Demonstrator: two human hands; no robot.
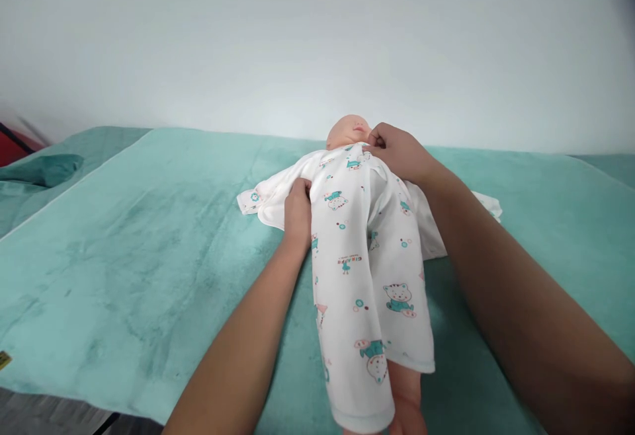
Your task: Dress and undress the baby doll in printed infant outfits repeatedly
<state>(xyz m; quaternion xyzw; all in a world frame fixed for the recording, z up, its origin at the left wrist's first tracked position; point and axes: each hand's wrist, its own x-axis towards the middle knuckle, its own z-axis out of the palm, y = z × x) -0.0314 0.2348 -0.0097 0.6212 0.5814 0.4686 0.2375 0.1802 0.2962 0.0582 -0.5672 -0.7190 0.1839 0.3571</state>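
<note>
A baby doll (350, 131) lies on its back, head at the far end, bare lower legs towards me. White baby pants (352, 223) with teal bear prints cover its legs and reach up its torso. Beneath them spreads a white baby shirt (278, 194), its sleeves out to both sides. My left hand (298, 210) is closed at the left side of the pants, its fingertips partly hidden by the doll and cloth. Near the doll's neck, my right hand (397, 151) has its thumb and fingers pinched on the upper edge of the clothing; the exact layer is unclear.
Green soft cloth (149, 256) covers the table under the doll. A pale wall (297, 38) stands right behind it. Something red (12, 144) shows at the far left edge, and grey flooring (44, 412) at the bottom left.
</note>
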